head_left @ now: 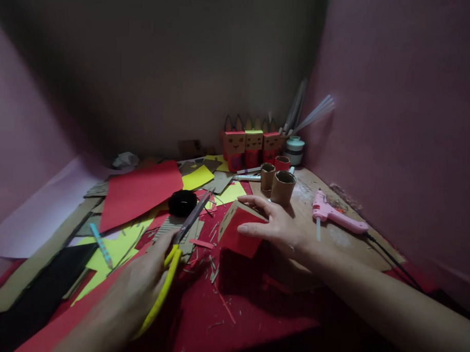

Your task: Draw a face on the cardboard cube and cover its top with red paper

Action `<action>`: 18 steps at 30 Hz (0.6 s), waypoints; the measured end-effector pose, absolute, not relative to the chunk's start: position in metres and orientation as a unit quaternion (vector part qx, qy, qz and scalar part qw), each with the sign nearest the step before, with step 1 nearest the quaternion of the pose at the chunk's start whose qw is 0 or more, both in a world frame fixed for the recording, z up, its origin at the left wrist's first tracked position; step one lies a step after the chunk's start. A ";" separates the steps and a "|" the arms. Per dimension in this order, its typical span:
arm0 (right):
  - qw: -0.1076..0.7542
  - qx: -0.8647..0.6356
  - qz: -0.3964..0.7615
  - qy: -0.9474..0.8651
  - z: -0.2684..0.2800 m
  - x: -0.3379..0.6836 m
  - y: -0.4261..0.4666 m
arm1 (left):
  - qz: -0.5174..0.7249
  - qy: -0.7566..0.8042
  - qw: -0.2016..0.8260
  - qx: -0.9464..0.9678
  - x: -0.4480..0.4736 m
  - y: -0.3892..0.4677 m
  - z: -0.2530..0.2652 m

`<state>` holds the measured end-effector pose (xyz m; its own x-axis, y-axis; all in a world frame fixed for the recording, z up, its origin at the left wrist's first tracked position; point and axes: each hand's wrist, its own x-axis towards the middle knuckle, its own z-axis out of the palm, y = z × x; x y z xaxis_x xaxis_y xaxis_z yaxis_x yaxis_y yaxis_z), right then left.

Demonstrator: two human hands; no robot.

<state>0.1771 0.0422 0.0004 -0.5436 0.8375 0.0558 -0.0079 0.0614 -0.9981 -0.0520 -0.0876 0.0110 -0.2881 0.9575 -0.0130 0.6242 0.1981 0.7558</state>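
My left hand (pixel 138 290) grips yellow-handled scissors (pixel 178 246), whose grey blades point up and right toward a black round object (pixel 182 202). My right hand (pixel 279 226) holds a small cardboard box wrapped in red paper (pixel 236 230), fingers over its top and thumb on its red side. The box hovers just above red paper (pixel 246 305) strewn with thin paper strips. The scissor tips sit a short way left of the box, not touching it.
Red (pixel 140 190) and yellow (pixel 198 177) sheets and cardboard scraps cover the left. Two cardboard tubes (pixel 283 187) stand behind my right hand. Finished box figures (pixel 253 146) line the back corner. A pink glue gun (pixel 336 214) lies right. Pink walls close in on both sides.
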 end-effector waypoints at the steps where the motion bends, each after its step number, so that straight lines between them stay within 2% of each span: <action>1: 0.348 -0.321 0.592 -0.653 0.002 0.177 0.045 | 0.350 0.715 0.292 0.530 -0.048 -0.084 0.012; 5: 0.343 -0.312 0.573 -0.676 0.008 0.177 0.054 | 0.458 0.651 0.415 0.440 -0.035 -0.065 0.012; 8: 0.334 -0.296 0.601 -0.663 0.008 0.177 0.057 | 0.449 0.648 0.436 0.434 -0.030 -0.051 0.013; 10: 0.344 -0.268 0.663 -0.609 0.004 0.179 0.058 | 0.369 0.685 0.380 0.500 -0.032 -0.044 0.012; 14: 0.369 -0.204 0.783 -0.458 -0.008 0.185 0.062 | 0.193 0.743 0.148 0.623 -0.048 -0.040 -0.001; 18: 0.345 -0.191 0.850 -0.349 -0.014 0.188 0.067 | 0.119 0.755 0.079 0.640 -0.058 -0.042 -0.015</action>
<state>0.1878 0.0667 -0.0140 -0.6890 0.7199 -0.0842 -0.4529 -0.5183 -0.7255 -0.0582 -0.0422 -0.0150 -0.1694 0.9850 0.0316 0.9473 0.1539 0.2808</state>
